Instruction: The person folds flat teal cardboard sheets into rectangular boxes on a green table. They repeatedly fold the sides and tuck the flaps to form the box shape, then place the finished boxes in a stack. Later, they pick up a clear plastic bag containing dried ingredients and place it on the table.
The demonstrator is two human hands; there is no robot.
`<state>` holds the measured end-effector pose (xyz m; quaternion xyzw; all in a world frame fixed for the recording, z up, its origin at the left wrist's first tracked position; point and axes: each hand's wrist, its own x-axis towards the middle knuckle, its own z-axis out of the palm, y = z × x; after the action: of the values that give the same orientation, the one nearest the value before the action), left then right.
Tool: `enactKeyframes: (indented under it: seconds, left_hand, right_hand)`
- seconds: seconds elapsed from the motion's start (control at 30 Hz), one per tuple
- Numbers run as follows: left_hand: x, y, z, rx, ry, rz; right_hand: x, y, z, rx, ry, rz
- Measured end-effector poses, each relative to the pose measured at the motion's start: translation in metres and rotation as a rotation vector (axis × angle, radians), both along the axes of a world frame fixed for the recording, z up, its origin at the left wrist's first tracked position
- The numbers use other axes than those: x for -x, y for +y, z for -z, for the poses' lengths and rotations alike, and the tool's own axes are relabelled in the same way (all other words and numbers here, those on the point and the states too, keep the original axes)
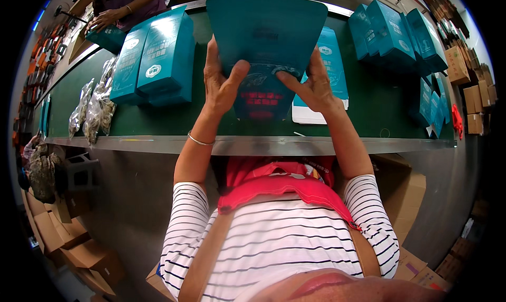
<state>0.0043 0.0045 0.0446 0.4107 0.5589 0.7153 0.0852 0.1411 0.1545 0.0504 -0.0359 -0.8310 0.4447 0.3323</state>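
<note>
A teal cardboard box (266, 31) with its broad flap raised toward the far side is held up over the green table. My left hand (223, 81) grips its left edge, the thumb lying on the near face. On the opposite edge, my right hand (312, 83) grips in the same way, thumb pressed on the front. Red and pale printing marks the box's lower face. Behind my right hand, flat teal cartons (333, 60) lie on the table, partly covered by the held box and my hand. The fingers behind the box are hidden.
Teal boxes (167, 57) stand to the left, beside clear plastic bags (100, 104). More teal boxes (390, 36) crowd the right end. At the far left, another person's hand (108, 18) touches a teal box. A metal edge (274, 145) runs along the table's near side.
</note>
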Motion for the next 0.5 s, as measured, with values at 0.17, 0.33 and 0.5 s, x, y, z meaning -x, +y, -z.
enactKeyframes:
  seconds: [0.17, 0.33, 0.5]
  left_hand:
    - [-0.003, -0.001, 0.028, -0.074, 0.18, -0.168]
    - [-0.017, -0.003, 0.024, -0.096, 0.244, -0.217]
    - [-0.022, -0.007, 0.021, -0.027, 0.381, -0.227]
  right_hand:
    - [-0.002, 0.019, 0.015, 0.054, -0.121, -0.108]
    - [0.002, -0.008, -0.03, 0.721, 0.072, -0.093]
    - [0.006, -0.006, -0.046, -0.504, 0.042, 0.21]
